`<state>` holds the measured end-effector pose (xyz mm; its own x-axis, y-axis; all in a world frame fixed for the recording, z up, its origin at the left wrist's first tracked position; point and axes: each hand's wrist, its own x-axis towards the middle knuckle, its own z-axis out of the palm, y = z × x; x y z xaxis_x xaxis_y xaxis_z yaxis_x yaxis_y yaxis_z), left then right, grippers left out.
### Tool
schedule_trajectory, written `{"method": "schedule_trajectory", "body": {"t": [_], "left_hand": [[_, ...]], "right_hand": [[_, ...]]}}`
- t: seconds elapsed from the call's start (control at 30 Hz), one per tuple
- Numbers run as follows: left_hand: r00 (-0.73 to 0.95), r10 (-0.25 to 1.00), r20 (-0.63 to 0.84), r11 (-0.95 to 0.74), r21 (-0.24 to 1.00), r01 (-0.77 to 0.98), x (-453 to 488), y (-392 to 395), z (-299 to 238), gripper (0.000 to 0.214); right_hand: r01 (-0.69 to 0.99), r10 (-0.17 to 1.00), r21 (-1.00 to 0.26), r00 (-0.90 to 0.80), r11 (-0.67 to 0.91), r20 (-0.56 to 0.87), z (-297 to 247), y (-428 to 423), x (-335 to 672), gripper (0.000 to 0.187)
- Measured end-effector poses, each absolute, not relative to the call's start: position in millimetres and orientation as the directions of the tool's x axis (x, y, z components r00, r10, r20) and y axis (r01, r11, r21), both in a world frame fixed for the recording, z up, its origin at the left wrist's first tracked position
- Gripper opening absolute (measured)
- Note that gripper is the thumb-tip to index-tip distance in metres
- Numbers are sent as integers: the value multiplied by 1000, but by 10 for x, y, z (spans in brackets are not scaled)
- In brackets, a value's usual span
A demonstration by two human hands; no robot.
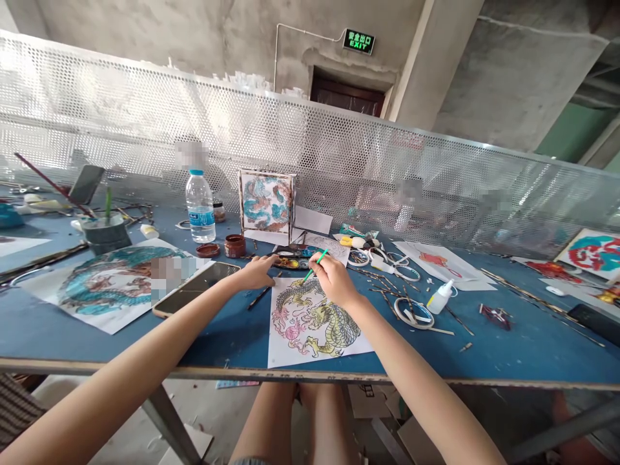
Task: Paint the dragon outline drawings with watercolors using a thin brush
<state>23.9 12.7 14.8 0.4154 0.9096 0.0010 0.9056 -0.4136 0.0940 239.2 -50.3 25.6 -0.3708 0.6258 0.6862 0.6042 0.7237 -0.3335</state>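
Observation:
My right hand [334, 279] pinches a slim green paintbrush [317, 263], its lower end at the top of a dragon drawing [290, 349]. The sheet shows a dragon coloured yellow, with pink flames and a pink ball. My left hand [256, 272] is open, fingers reaching to the near left side of a dark paint palette [290, 263] with yellow and blue paint in it. Whether those fingers touch the palette, I cannot tell. Left of the drawing lies a phone [194, 290], partly behind my left forearm.
A water bottle [200, 210], a brown paint jar [235, 246] and a framed dragon picture [267, 201] stand behind. A teal dragon painting [111, 278] lies left. Glue bottle [440, 298], tape roll [411, 312] and twigs lie right. A perforated metal screen [339, 148] borders the table.

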Motion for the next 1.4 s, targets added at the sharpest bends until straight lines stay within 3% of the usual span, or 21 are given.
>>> {"method": "schedule_trajectory", "body": {"t": [0.4,0.77,1.03,1.27,1.4], "left_hand": [[417,909,9,-416,86,905,235,118,150,74],[419,908,18,-419,90,904,238,131,136,75],[446,894,36,-447,106,888,220,164,108,74],[440,898,4,-436,147,888,221,126,150,76],[445,896,1,-439,166,883,212,131,140,75]], "right_hand": [[636,632,-322,-347,702,693,257,-494,2417,19],[564,648,-389,-385,728,657,269,-534,2388,21],[646,636,-325,-327,690,699,234,-464,2434,23],[596,666,-407,-311,692,678,238,-437,2445,23],[599,655,-391,-316,699,687,237,-438,2453,23]]}}
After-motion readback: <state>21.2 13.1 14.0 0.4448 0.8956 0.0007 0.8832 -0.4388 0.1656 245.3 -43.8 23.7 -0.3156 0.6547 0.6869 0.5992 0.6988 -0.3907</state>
